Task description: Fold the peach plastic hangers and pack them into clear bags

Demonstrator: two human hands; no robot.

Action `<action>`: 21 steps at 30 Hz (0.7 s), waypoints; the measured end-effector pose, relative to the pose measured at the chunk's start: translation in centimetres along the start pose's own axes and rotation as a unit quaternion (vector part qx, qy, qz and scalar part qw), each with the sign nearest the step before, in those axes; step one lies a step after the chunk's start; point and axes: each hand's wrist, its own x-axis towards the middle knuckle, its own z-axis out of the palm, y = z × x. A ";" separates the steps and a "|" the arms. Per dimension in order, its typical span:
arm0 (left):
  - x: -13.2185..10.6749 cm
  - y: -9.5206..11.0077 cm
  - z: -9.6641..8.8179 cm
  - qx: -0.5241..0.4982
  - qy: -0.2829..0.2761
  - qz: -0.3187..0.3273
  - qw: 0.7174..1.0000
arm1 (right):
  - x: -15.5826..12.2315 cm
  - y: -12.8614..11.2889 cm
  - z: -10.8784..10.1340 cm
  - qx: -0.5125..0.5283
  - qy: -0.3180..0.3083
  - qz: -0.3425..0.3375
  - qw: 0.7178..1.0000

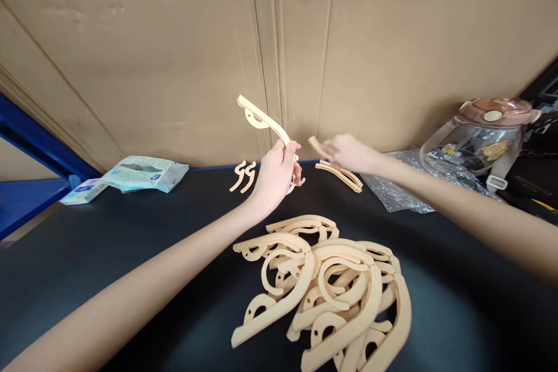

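My left hand (276, 177) is closed around a beige folding clothes hanger (264, 119). One arm of the hanger slants up and to the left; its other parts are partly hidden behind my fingers. My right hand (346, 150), slightly blurred, grips a beige hanger arm (317, 144) whose end sticks out to the left. Just below that hand, loose hanger arms (342, 177) lie side by side on the black table. Two small curved hanger hooks (243, 177) lie left of my left hand. Nearest me is a heap of assembled folding hangers (335, 285).
A light-blue tissue pack (142, 171) lies on the black tabletop (192, 244) at the left. To the right are crumpled clear plastic (401, 186) and a clear bottle with a brown lid (497, 113) and strap. Brown cardboard (174, 58) stands behind, beside a blue frame (47, 157).
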 end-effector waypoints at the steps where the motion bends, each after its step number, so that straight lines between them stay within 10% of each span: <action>1: -0.2 0.1 -0.2 0.012 -0.006 0.008 1.000 | 0.1 0.8 0.0 0.005 0.003 0.027 1.000; 12: 0.1 0.7 -1.8 0.041 -0.052 -0.020 0.998 | -2.4 -2.3 4.2 -0.053 0.001 0.084 0.995; 21: -0.2 1.5 -2.8 0.036 -0.049 -0.012 0.998 | -0.7 1.8 3.3 -0.011 -0.029 0.150 0.988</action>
